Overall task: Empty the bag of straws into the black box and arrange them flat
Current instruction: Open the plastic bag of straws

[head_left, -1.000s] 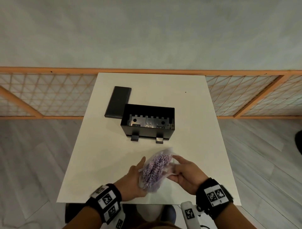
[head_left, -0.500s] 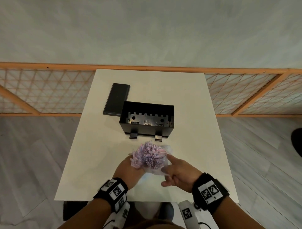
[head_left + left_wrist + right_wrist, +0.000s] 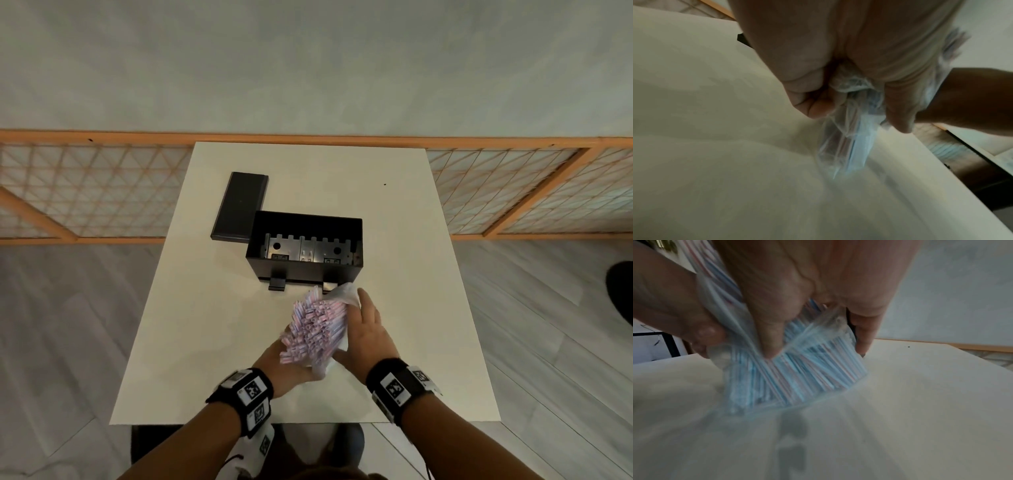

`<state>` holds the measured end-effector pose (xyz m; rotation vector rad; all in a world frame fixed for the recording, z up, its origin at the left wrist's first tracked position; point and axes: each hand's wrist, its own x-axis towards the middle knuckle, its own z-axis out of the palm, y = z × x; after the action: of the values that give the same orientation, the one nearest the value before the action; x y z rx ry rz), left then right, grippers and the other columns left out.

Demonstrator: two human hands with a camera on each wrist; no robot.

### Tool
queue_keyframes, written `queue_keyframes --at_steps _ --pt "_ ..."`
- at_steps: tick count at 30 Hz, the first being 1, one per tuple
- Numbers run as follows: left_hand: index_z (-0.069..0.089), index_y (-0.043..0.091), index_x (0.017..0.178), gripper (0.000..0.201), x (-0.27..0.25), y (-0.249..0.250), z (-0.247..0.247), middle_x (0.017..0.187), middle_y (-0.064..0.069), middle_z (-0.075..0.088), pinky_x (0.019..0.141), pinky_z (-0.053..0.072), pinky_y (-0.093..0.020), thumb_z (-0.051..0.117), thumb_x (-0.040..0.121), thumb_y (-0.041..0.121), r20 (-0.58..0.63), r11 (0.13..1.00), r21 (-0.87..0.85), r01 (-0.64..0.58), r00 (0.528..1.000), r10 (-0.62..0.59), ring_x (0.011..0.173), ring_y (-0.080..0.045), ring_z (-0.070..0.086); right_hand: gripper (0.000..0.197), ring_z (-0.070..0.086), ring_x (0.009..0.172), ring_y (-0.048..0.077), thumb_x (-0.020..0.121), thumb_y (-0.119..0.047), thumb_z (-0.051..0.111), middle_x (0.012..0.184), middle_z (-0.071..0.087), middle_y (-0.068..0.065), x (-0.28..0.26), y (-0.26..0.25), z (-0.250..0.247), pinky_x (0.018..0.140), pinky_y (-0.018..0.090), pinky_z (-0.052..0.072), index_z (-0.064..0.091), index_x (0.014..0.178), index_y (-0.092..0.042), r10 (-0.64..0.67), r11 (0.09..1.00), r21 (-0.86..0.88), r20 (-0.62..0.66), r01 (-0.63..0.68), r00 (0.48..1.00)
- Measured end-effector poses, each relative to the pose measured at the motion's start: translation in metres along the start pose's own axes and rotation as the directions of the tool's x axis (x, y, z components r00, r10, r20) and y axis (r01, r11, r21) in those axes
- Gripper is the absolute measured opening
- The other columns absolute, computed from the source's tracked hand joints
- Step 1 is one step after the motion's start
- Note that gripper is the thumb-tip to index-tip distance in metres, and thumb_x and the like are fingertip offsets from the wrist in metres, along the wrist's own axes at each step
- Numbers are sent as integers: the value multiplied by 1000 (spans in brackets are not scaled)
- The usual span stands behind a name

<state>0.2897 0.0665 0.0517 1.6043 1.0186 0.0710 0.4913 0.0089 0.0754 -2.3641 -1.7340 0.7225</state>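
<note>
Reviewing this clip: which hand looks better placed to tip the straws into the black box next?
Likely the left hand: it grips the bunched bag at its lower end, so it can lift and tip. The right hand only steadies the straws nearer the black box, which has none in it.

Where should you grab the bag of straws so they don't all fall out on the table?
Hold the bag of straws round its lower half, one hand on each side, as the left hand and right hand do. The straw tips stick out of the open top, so probably keep that end up until it is over the black box.
</note>
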Motion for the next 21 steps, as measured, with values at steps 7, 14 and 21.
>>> queue_keyframes --at_steps 7,14,21 --pt "69 34 126 52 -3 25 -8 124 13 73 98 56 -32 86 78 49 -159 966 -240 -90 986 53 116 -9 68 89 53 129 23 79 -67 48 148 46 3 -3 13 -14 104 37 49 35 152 -20 -106 954 288 59 85 993" --pt "62 41 133 54 -19 34 -17 132 21 66 100 56 -30 78 82 50 -269 963 -169 -212 949 162 122 0 62 60 53 99 11 85 -64 37 118 61 0 -11 4 -11 85 27 43 54 128 -25 -76 903 426 56 45 996" --pt "74 11 114 32 -24 38 -16 111 -8 77 80 59 -29 65 93 33 -181 681 -730 -55 977 -114 108 -30 72 69 66 100 2 86 -41 71 122 63 -9 -22 -2 -2 81 23 57 31 142 -30 -28 793 608 92 -34 995"
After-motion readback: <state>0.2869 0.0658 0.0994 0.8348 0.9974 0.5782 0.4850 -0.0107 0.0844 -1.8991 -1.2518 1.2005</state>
